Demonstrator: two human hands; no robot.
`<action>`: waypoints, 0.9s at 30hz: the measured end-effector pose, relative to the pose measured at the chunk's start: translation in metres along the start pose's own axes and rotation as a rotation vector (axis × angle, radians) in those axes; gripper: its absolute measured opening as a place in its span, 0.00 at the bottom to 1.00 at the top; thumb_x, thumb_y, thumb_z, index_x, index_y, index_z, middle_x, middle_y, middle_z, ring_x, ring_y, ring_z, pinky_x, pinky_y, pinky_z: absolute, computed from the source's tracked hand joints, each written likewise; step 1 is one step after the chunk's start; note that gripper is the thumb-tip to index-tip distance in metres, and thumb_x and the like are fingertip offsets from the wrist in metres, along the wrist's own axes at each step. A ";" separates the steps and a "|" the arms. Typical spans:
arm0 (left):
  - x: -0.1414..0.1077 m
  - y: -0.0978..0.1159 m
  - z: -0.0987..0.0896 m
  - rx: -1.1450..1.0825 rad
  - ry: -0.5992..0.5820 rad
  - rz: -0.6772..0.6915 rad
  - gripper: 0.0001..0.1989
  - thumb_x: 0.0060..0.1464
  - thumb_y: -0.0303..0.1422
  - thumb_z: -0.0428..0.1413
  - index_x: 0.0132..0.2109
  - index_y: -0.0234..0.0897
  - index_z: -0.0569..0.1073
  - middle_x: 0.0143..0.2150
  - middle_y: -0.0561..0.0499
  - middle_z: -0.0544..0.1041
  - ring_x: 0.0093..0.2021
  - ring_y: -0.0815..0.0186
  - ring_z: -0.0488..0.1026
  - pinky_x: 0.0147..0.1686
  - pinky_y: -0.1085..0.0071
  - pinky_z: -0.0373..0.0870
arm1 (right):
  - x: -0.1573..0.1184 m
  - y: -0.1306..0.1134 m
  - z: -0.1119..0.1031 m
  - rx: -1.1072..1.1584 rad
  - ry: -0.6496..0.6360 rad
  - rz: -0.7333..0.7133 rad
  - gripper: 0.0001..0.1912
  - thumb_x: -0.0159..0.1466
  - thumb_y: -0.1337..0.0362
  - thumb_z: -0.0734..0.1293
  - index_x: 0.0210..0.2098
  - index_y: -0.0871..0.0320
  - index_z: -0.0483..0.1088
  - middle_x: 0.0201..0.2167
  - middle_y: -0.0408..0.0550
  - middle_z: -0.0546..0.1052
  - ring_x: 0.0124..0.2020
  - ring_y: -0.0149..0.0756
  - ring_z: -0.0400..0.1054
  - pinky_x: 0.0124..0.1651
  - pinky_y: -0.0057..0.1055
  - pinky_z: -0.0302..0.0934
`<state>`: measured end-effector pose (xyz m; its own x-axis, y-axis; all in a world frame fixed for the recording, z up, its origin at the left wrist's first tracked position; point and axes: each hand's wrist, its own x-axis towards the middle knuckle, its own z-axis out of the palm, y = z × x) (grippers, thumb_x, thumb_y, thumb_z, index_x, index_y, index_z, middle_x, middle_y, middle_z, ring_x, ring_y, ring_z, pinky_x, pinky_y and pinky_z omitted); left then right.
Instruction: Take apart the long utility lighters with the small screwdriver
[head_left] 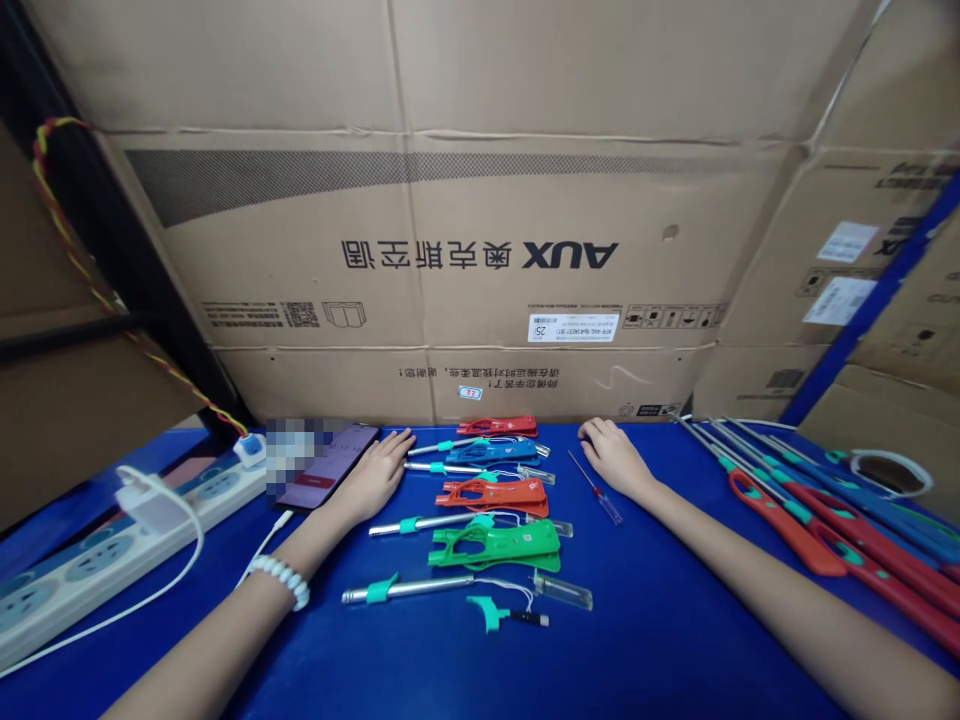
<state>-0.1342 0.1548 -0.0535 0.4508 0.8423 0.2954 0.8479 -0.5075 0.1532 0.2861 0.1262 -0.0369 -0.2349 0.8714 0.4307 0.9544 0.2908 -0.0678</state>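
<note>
My left hand (376, 474) lies flat on the blue table beside a phone (330, 470), fingers stretched out and holding nothing. On the right, my right hand (611, 455) rests on the table near a small screwdriver (606, 505), its fingers bent downward; whether they hold anything is hidden. Between the hands lie stacked rows of flat plastic shells: a red one (506, 427), a blue one (491, 452), an orange one (495, 495) and a green one (499, 546). Metal tubes with teal clips, such as the front tube (420, 588), and clear plastic pieces (566, 591) lie among them, joined by thin wires.
A white power strip (97, 563) with a plugged-in charger (154, 500) runs along the left. Several long-necked tools (795, 535) in orange, red and blue lie at the right. A large cardboard sheet (465, 200) stands behind, and a white cable roll (891, 472) sits far right.
</note>
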 end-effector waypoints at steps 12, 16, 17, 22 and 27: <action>0.000 -0.001 0.001 -0.014 0.008 0.000 0.23 0.63 0.35 0.40 0.62 0.34 0.62 0.65 0.41 0.60 0.66 0.55 0.54 0.62 0.52 0.52 | 0.000 -0.001 -0.001 -0.005 0.007 -0.004 0.09 0.63 0.70 0.56 0.37 0.57 0.67 0.38 0.53 0.72 0.41 0.44 0.64 0.44 0.38 0.57; 0.000 0.001 -0.001 -0.031 0.012 -0.003 0.23 0.63 0.35 0.40 0.62 0.34 0.62 0.65 0.41 0.60 0.66 0.55 0.54 0.63 0.52 0.51 | 0.000 -0.002 -0.003 -0.004 0.000 0.001 0.09 0.63 0.70 0.56 0.36 0.57 0.67 0.38 0.54 0.72 0.41 0.45 0.64 0.44 0.37 0.57; 0.000 0.001 -0.002 -0.038 0.012 -0.005 0.23 0.62 0.35 0.40 0.62 0.33 0.62 0.65 0.41 0.60 0.66 0.55 0.54 0.63 0.52 0.51 | 0.000 -0.002 -0.004 -0.004 -0.003 0.003 0.09 0.63 0.71 0.56 0.36 0.57 0.67 0.38 0.54 0.72 0.41 0.45 0.64 0.44 0.37 0.57; 0.000 0.003 -0.002 -0.080 0.022 -0.019 0.23 0.61 0.35 0.41 0.60 0.33 0.63 0.64 0.40 0.61 0.65 0.54 0.55 0.62 0.50 0.51 | -0.001 -0.005 -0.005 0.009 -0.016 0.020 0.08 0.63 0.70 0.57 0.36 0.57 0.66 0.39 0.54 0.72 0.42 0.45 0.64 0.44 0.37 0.56; 0.002 0.009 -0.011 -0.143 0.046 -0.031 0.22 0.58 0.35 0.43 0.57 0.33 0.66 0.61 0.40 0.66 0.62 0.54 0.61 0.61 0.53 0.56 | 0.007 -0.005 -0.020 0.052 -0.021 0.044 0.06 0.62 0.70 0.59 0.35 0.57 0.67 0.36 0.53 0.74 0.41 0.45 0.66 0.44 0.38 0.56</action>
<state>-0.1285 0.1495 -0.0413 0.4085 0.8506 0.3311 0.8113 -0.5046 0.2951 0.2833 0.1233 -0.0153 -0.1970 0.8920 0.4068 0.9532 0.2713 -0.1332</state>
